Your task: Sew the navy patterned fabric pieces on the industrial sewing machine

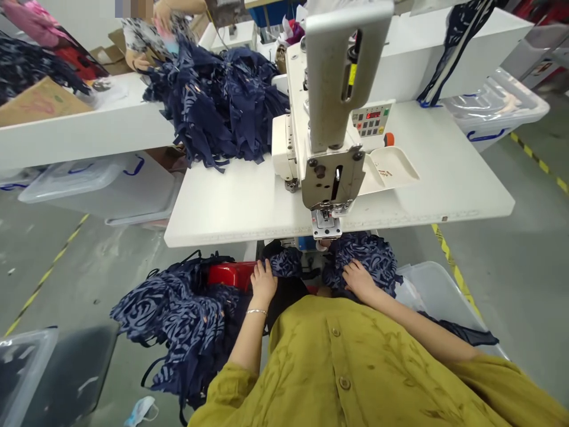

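Observation:
My left hand (pixel 264 281) is below the table front, fingers stretched out at the edge of a red seat (pixel 233 275). Just right of it lies a small navy patterned garment piece (pixel 284 261). Across my lap, my right hand (pixel 358 280) rests with its fingers laid over a bunched navy patterned garment (pixel 367 256). Its fingertips lie against the cloth. Above and between both hands stands a white sewing machine (pixel 331 172), its needle area over the table edge. A large heap of similar patterned garments (pixel 186 311) hangs to my left.
Navy cloth pieces (pixel 222 101) are piled on the white table (pixel 226 201). A shallow tray (pixel 402 166) holds small bits beside the control panel (pixel 372 121). Clear plastic bins (pixel 438 284) flank the seat. A face mask (pixel 141 410) lies on the floor. Another person's hand (pixel 141 61) shows behind.

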Demonstrator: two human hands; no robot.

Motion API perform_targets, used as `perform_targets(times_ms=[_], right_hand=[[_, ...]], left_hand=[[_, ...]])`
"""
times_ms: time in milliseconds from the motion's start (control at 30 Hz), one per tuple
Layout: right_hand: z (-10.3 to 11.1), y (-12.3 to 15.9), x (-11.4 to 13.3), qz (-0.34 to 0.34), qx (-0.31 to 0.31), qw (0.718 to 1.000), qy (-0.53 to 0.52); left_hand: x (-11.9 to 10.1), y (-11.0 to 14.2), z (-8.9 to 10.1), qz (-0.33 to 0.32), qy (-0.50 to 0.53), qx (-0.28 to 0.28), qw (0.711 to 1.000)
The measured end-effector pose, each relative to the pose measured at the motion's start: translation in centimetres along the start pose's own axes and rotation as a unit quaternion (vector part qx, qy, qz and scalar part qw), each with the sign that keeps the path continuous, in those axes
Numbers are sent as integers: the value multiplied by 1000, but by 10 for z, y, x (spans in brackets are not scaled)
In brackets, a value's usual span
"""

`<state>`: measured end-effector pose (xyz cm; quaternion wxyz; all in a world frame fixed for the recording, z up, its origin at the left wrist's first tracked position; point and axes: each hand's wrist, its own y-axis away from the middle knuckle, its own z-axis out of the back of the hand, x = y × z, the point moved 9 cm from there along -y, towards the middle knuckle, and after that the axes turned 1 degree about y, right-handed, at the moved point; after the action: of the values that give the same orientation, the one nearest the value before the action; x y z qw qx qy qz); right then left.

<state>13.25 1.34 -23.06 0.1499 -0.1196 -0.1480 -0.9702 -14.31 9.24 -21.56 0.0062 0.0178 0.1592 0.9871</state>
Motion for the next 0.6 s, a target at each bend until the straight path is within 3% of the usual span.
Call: perform_targets(times_ms=[100,300,433,600], right_hand=[[-17,3,7,-7,29,999,17],[-28,-18,8,-75,58,995,-6],[-27,-30,7,-82,59,992,-78],[-4,-28,-2,-29,38,966,-255]], left_hand=[[-19,-4,3,-60,22,26,998],[-105,9,-17,-215,114,117,963],[-135,18,-39,-230,193,161,940],[-131,14,-62,-165,313,179,918]])
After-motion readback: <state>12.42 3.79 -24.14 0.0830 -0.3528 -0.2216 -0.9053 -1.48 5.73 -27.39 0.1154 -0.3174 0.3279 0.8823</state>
